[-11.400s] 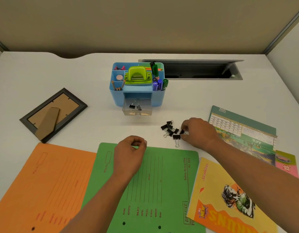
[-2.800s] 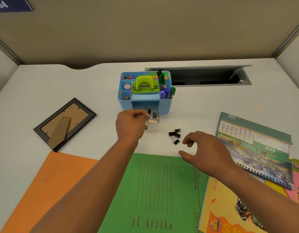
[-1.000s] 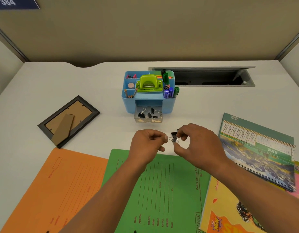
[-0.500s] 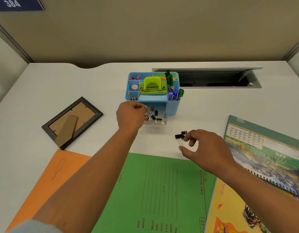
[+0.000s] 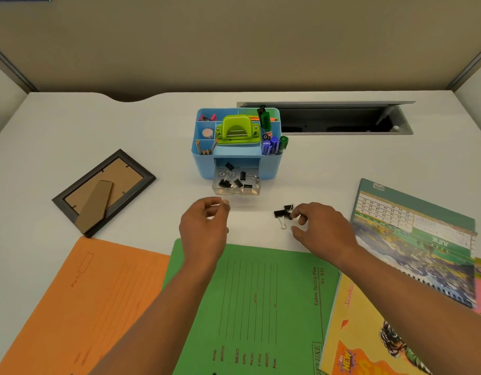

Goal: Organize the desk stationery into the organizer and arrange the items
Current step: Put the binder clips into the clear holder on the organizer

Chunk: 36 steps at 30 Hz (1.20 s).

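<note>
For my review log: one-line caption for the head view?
Right hand reaches the last binder clips beside the half-filled clear drawer.

blue organizer, lime-green hole punch, black binder clips, orange folder, green folder

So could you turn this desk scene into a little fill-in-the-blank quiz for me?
1. The loose binder clips on the desk lie by the person's ____ hand.
2. The clear drawer of the blue organizer stands ____.
3. The hole punch on top of the organizer is ____ in colour.
4. The picture frame lies face ____.

Missing words: right; open; green; down
</note>
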### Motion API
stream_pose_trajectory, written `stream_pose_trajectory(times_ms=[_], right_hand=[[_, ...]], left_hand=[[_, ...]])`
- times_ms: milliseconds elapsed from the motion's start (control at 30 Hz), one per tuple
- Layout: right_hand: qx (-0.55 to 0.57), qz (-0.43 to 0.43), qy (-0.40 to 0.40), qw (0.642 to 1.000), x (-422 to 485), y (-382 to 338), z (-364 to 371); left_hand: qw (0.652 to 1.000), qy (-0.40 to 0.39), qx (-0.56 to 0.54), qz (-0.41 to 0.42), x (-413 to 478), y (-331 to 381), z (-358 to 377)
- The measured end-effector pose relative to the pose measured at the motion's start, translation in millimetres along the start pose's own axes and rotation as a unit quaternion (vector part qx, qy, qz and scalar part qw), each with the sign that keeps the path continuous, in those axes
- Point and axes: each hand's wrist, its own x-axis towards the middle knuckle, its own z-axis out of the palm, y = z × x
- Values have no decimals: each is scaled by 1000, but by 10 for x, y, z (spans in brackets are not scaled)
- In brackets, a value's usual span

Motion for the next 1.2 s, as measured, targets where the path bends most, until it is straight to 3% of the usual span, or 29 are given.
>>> stream_pose_trajectory(times_ms=[767,967,1067,1200], right_hand=[[-58,-10,36,998,236,-80,91],[35,-43,66,996,72,-88,-28],[91,-95,59,990,-66,-142,-98],[59,-163,39,984,-189,-247,-177]], left_hand=[[998,-67,3,-8,-384,-154,110],[997,-82,13,0,-318,-64,122],[991,-135,23,-12,-264,35,139],[972,-227,50,-31,-230,190,180]])
